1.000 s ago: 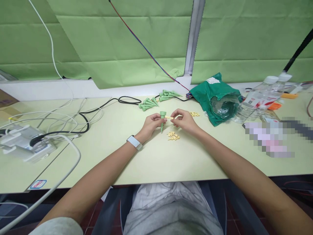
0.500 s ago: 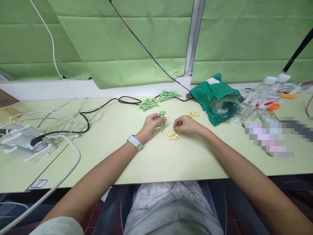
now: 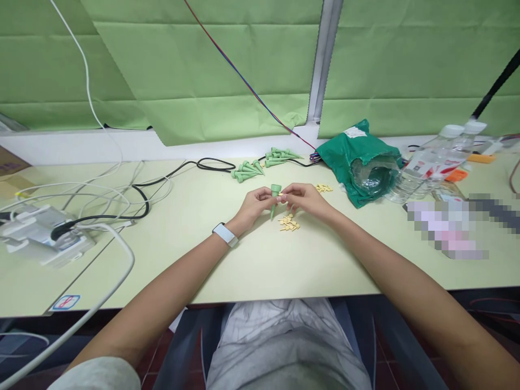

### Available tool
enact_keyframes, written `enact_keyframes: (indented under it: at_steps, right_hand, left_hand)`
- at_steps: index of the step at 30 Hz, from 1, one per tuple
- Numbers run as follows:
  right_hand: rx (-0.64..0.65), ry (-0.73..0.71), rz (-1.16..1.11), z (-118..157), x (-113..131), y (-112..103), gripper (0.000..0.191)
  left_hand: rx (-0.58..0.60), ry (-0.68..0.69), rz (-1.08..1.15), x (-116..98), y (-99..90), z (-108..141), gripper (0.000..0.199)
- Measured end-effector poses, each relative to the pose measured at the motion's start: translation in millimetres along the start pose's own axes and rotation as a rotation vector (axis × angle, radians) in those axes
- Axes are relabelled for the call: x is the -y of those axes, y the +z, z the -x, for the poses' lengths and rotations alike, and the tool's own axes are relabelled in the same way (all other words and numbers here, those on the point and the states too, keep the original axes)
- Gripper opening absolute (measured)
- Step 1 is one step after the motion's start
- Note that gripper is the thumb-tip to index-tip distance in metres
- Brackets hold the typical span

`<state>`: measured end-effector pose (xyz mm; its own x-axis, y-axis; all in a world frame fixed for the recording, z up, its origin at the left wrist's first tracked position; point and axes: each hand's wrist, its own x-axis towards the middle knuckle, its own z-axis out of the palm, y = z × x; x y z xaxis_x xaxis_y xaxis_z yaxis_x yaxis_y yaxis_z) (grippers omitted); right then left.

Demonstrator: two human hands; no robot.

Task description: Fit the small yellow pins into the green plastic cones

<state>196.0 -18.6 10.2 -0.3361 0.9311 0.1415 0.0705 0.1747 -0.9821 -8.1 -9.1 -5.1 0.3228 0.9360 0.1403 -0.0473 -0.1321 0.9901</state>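
Note:
My left hand (image 3: 255, 205) is shut around a green plastic cone-shaped spike (image 3: 274, 198), which stands point down just above the table. My right hand (image 3: 304, 198) meets it from the right, its fingertips pinching a small yellow piece (image 3: 281, 195) against the spike's upper part. Much of that piece is hidden by my fingers. Just below my hands lies a loose pile of small yellow pieces (image 3: 288, 222). A smaller pile of them (image 3: 324, 188) lies beyond my right hand.
Several green spikes (image 3: 247, 171) lie in heaps behind my hands, by a black cable (image 3: 215, 164). A green bag (image 3: 359, 162) and transparent plastic bottles (image 3: 433, 162) stand at right on the pale table (image 3: 244, 260). White cables and a white device (image 3: 40, 233) sit at left.
My right hand has moved left from above the near yellow pile to the spike, now pinching a yellow piece. My left hand still holds the spike, which sits slightly further right.

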Motion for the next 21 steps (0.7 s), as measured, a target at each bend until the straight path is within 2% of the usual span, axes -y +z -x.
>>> enact_keyframes:
  at_steps: [6, 11, 14, 21]
  right_hand:
    - [-0.072, 0.042, -0.167, -2.1, -6.1, 6.8, 0.037]
    - [-0.141, 0.089, -0.206, -2.2, -2.0, 5.2, 0.040]
    - [-0.171, 0.069, -0.195, -1.2, 1.0, 5.8, 0.042]
    - [-0.177, 0.091, -0.286, 0.5, 3.3, 5.9, 0.035]
  left_hand:
    - [0.019, 0.002, 0.005, -0.4, -0.7, -0.3, 0.034]
    - [0.035, -0.046, 0.050, -0.7, -0.6, 0.0, 0.036]
    - [0.068, -0.051, 0.061, -2.3, 0.4, 1.2, 0.035]
    - [0.045, 0.042, 0.028, -2.0, 4.6, 2.0, 0.036]
